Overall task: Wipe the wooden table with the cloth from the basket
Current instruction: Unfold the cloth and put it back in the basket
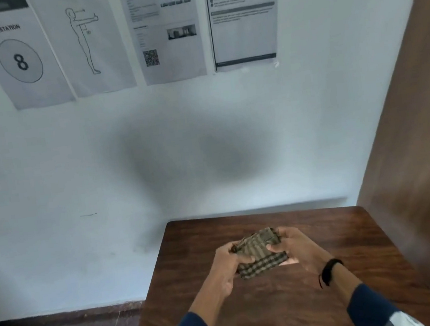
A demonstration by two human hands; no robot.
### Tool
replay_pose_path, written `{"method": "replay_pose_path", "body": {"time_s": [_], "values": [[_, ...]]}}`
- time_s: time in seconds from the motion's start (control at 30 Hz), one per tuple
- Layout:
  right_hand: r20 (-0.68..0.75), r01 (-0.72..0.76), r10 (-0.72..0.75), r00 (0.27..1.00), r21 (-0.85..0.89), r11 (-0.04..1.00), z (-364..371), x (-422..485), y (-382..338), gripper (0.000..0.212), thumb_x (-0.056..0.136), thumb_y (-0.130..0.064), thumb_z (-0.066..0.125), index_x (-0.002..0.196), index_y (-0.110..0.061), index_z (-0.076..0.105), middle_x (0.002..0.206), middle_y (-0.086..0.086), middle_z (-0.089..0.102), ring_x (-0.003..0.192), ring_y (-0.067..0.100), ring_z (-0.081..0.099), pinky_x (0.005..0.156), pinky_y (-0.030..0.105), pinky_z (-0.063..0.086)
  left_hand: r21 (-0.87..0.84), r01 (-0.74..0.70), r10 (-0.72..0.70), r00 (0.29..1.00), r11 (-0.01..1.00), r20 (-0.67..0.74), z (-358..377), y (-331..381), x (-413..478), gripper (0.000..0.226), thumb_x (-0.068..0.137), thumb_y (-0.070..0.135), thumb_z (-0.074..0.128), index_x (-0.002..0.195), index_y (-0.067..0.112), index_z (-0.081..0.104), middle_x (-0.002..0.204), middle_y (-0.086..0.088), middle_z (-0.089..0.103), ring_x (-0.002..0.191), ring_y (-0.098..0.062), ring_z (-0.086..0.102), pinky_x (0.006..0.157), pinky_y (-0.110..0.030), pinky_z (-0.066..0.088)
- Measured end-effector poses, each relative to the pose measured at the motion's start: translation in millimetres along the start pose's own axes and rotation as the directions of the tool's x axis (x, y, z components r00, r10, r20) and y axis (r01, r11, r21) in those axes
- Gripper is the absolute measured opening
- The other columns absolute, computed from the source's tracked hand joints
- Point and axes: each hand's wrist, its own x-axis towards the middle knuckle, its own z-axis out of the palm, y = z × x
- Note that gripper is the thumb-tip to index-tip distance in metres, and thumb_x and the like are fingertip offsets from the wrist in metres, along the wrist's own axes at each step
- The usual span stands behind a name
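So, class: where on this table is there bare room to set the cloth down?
The wooden table is bare between the hands and the wall edge, and right of the right hand. Only the middle is taken, where both hands, left hand included, hold the folded cloth.

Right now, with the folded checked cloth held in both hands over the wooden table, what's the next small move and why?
Probably lower the cloth flat onto the wooden table and press it down with one hand. Both the left hand and the right hand grip it by its sides, seemingly above the bare surface, so wiping cannot start until it touches the wood.
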Motion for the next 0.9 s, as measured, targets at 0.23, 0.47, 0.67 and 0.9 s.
{"method": "replay_pose_path", "body": {"time_s": [0.23,0.47,0.67,0.9], "values": [[-0.207,0.167,-0.177,0.962,-0.062,0.984,-23,20,-89,0.026,0.085,-0.001,0.077,0.105,0.008,0.063,0.099,0.008,0.077,0.094,0.024,0.074,0.085,0.037,0.059,0.084,-0.286,0.282,0.958,0.955,0.047,-2,99,52,0.03,0.077,0.0,0.082,0.104,0.01,0.072,0.104,-0.011,0.075,0.095,-0.025,0.073,0.084,-0.038,0.06],[-0.344,0.354,-0.366,0.865,-0.098,0.93,-44,12,-178,0.02,0.084,0.004,0.076,0.097,-0.001,0.061,0.092,0.008,0.072,0.078,0.012,0.074,0.064,0.023,0.058,0.2,-0.573,0.532,0.816,0.795,0.225,16,199,67,0.022,0.094,0.017,0.07,0.115,0.018,0.065,0.102,-0.01,0.061,0.085,-0.026,0.068,0.065,-0.04,0.062],[-0.371,0.401,-0.438,0.819,-0.176,0.899,-69,-2,-235,0.022,0.085,0.004,0.075,0.087,-0.011,0.059,0.091,0.006,0.073,0.08,0.013,0.073,0.068,0.03,0.061,0.122,-0.62,0.564,0.765,0.775,0.311,32,262,54,0.043,0.083,0.001,0.078,0.124,0.005,0.064,0.11,-0.009,0.067,0.088,-0.019,0.069,0.069,-0.036,0.061],[-0.349,0.394,-0.468,0.812,-0.264,0.881,-86,-21,-287,0.024,0.085,0.002,0.075,0.082,-0.014,0.057,0.098,0.008,0.072,0.086,0.019,0.072,0.074,0.036,0.063,0.104,-0.643,0.598,0.751,0.759,0.281,49,312,40,0.029,0.087,0.004,0.075,0.115,0.005,0.07,0.1,-0.005,0.074,0.085,-0.014,0.072,0.069,-0.031,0.06]]}}
